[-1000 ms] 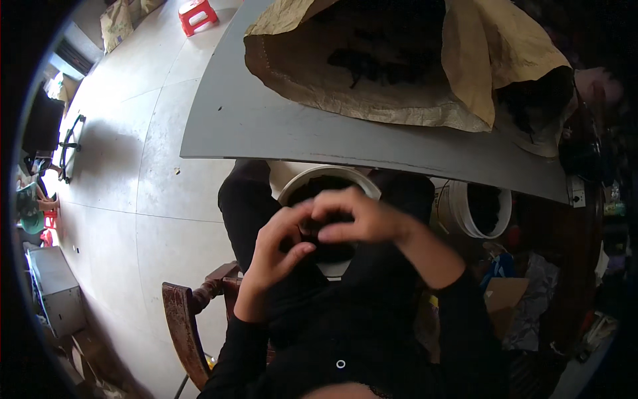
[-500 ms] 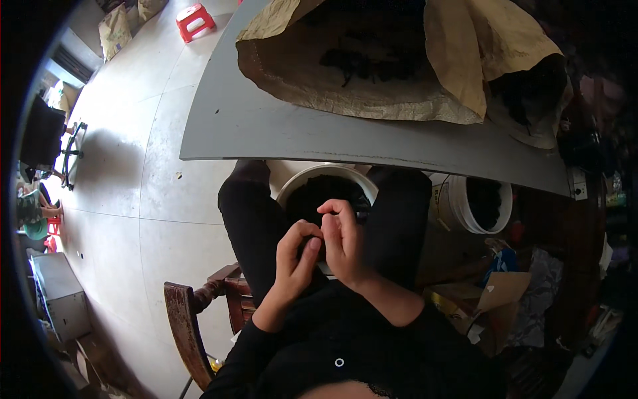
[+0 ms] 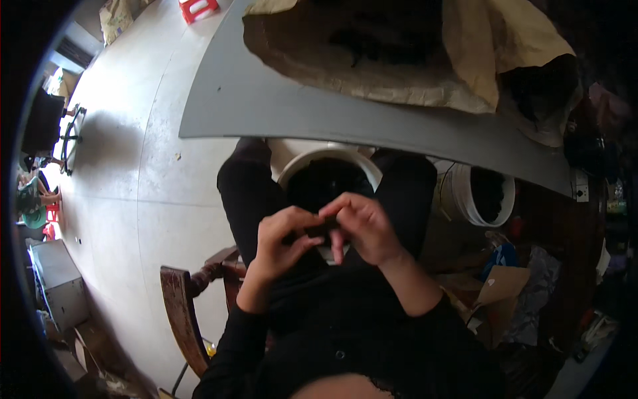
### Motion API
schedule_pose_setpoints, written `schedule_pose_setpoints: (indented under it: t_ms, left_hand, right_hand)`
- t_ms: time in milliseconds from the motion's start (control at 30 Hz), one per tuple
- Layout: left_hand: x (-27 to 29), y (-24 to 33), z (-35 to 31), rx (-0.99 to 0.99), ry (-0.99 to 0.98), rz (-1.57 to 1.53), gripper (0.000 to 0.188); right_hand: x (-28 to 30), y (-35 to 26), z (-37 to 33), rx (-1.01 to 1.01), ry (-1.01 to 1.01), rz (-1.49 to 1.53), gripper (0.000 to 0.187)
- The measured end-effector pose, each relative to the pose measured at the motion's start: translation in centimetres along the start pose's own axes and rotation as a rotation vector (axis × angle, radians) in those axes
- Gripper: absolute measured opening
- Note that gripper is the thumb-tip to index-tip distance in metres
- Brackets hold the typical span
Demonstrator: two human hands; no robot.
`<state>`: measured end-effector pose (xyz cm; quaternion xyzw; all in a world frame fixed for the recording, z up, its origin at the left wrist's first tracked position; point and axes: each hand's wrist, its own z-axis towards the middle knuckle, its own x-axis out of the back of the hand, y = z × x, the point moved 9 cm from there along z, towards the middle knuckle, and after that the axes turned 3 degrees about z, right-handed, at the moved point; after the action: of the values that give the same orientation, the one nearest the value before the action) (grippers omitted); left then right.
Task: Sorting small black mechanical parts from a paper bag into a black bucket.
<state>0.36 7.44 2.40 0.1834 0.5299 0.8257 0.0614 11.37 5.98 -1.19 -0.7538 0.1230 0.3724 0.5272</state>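
Note:
My left hand (image 3: 282, 241) and my right hand (image 3: 365, 229) meet over my lap, fingertips close together. The left fingers are curled toward the thumb, and the right fingers are bent in a pinch, a little blurred. Whatever they hold between them is small and dark and cannot be made out. Just beyond the hands, between my knees, stands a white bucket (image 3: 287, 174) with dark material (image 3: 325, 183) inside. On the grey table (image 3: 266, 106) ahead lies an opened brown paper sack (image 3: 292, 63) with dark, stringy clumps (image 3: 372, 45) in it.
Right of my knee, a second white bucket (image 3: 463, 196) holds dark stuff. Cardboard (image 3: 504, 284) and crumpled plastic (image 3: 541, 286) lie at the right. A wooden chair (image 3: 178, 309) stands at my left. Farther off are a red stool (image 3: 198, 9) and a pale box (image 3: 61, 282).
My hands have spread a little apart at the wrists, and the right hand has turned and shifted right. The view has tilted slightly, so the table sits higher.

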Motion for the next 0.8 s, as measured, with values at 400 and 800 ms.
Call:
schedule_pose_setpoints:
  t_ms: [400,800]
  left_hand:
    - [-0.5,1.4,0.7,-0.094,-0.264,-0.05,0.03]
    - [1.8,-4.3,-0.6,0.414,0.206,-0.653,0.033]
  right_hand:
    - [-2.6,1.5,-0.9,-0.314,-0.357,-0.282,0.018]
    - [0.5,-10.3,9.9,0.417,0.055,-1.235,0.018]
